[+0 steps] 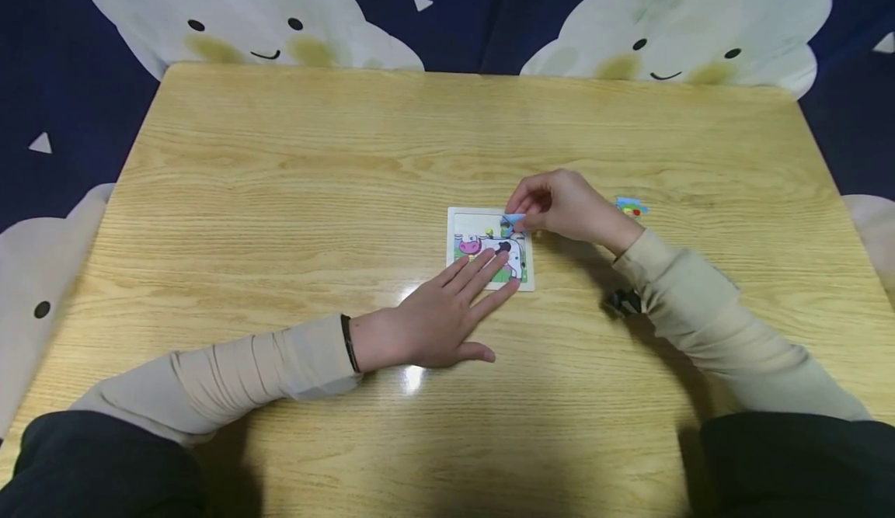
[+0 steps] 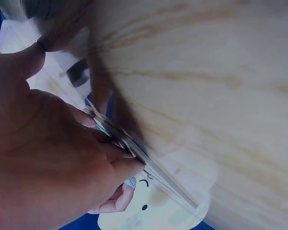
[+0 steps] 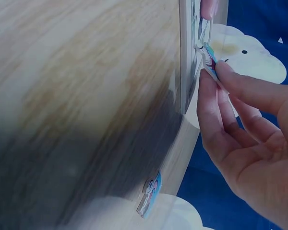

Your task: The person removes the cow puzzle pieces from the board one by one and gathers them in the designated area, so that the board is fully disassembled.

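Observation:
A square jigsaw puzzle (image 1: 461,263) with a cow picture lies in its pale frame on the table, its upper part bare. My left hand (image 1: 447,320) rests on the lower part of it, fingers straight and spread. Above the upper right corner, my right hand (image 1: 562,206) pinches a blue puzzle piece (image 1: 514,220) between thumb and fingers. The right wrist view has this piece (image 3: 210,61) tilted, at the frame's edge. Another puzzle piece (image 1: 632,206), blue with red and green, lies to the right, beyond the right wrist.
The wooden table (image 1: 280,153) stretches around the puzzle on all sides. A dark blue cloth (image 1: 475,13) with smiling white clouds borders its far edge and sides. A small dark object (image 1: 621,303) shows by the right sleeve.

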The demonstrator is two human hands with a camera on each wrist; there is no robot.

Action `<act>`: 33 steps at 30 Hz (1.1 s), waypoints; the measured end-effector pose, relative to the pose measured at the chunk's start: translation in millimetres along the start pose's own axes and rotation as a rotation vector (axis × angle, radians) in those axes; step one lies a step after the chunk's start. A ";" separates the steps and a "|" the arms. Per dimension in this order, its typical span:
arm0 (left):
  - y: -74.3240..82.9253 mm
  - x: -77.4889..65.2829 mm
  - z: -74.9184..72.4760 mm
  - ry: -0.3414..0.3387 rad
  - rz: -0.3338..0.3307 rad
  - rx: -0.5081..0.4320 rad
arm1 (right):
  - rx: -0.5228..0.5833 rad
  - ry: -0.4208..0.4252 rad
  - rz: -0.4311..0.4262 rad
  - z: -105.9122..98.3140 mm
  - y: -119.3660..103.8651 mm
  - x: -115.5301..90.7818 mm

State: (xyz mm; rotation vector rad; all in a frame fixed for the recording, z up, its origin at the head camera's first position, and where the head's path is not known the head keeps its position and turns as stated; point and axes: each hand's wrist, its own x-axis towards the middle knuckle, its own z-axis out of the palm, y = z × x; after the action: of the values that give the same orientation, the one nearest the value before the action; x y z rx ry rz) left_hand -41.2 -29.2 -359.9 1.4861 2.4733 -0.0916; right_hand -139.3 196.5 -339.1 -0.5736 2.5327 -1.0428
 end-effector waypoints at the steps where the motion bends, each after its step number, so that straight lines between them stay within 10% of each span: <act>1: 0.1 0.0 -0.1 0.000 0.000 0.000 | -0.001 0.000 -0.002 -0.1 -0.2 -0.3; 14: 0.6 -0.7 -0.3 -0.008 -0.006 -0.009 | 0.017 0.128 0.074 -33.4 14.1 -26.3; 33: 0.3 -0.5 -0.4 -0.022 -0.007 -0.010 | 0.070 0.207 0.396 -110.0 107.5 -103.8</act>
State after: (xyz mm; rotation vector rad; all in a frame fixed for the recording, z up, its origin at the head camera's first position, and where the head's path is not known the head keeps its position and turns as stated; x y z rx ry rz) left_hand -40.8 -29.4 -359.4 1.4641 2.4588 -0.0954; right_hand -125.0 381.2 -326.7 0.0621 2.6183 -1.0780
